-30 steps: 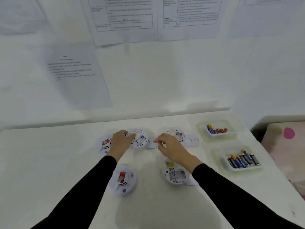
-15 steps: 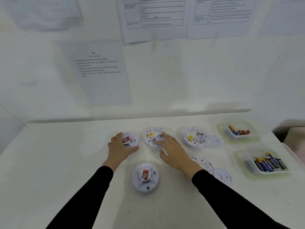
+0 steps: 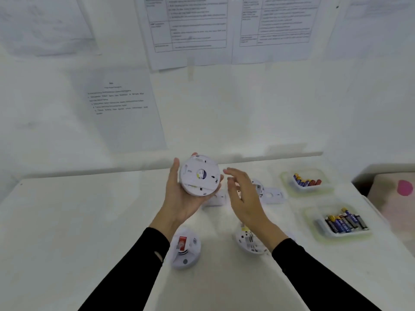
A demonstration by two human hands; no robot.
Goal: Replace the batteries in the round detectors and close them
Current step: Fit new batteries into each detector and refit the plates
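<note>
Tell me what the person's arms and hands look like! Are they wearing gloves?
No gloves! The left hand and right hand are bare, with no rings or watch showing. Long black sleeves cover both arms to the wrists. The left sleeve has a small slit near its cuff; the right sleeve looks plain.

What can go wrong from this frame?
1. Only the left hand grips the detector above the table; the right hand is off it. A slip may drop it.
2. The right wrist hangs over an open detector and might knock it.
3. The far tray and near tray both hold batteries; used and fresh cells could get mixed.
</note>
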